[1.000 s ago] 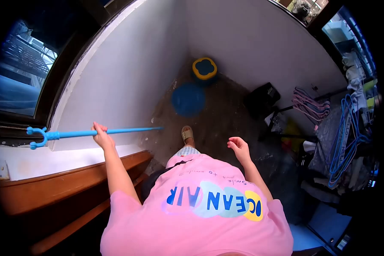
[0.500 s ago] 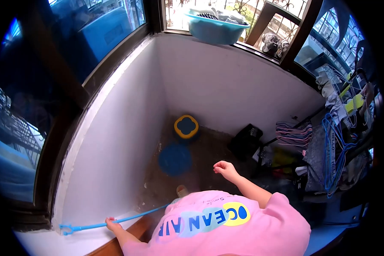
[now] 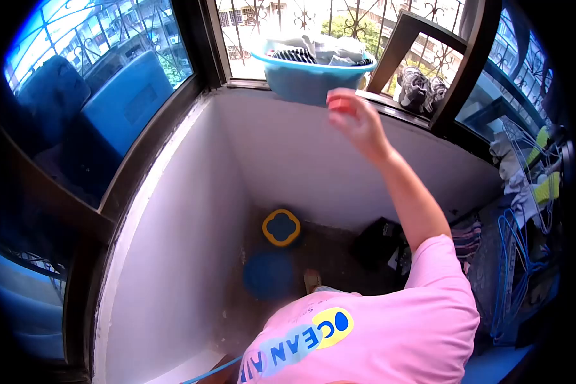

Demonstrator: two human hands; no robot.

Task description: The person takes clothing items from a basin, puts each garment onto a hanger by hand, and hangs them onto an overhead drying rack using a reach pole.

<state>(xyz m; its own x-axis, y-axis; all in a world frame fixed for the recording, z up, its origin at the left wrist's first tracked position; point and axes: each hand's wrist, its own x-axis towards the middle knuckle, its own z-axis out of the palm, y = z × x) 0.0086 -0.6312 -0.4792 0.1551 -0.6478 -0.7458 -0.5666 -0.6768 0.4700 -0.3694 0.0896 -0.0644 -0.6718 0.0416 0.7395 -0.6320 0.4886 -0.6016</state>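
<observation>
My right hand (image 3: pixel 358 121) is raised in front of the light blue basin (image 3: pixel 313 80) on the window ledge. Its fingers are bent forward and apart from the thumb, slightly blurred, with a red glow on them; I make out nothing held. In this view the hand overlaps the basin's lower right side, and whether it touches is unclear. Clothes (image 3: pixel 333 51), some striped, fill the basin. Out of view below is my left hand. A blue pole (image 3: pixel 214 372) shows only in part at the bottom edge, beside my pink shirt.
A yellow-rimmed stool (image 3: pixel 281 242) stands in the floor corner, near a blue round object (image 3: pixel 267 275). Shoes (image 3: pixel 422 89) sit on the ledge at right. Blue hangers (image 3: pixel 515 256) and clothes hang at the far right. A dark bag (image 3: pixel 377 243) lies by the wall.
My right hand has risen from waist height to the basin. My left hand, earlier on the blue pole, has left the view. The camera has tilted up.
</observation>
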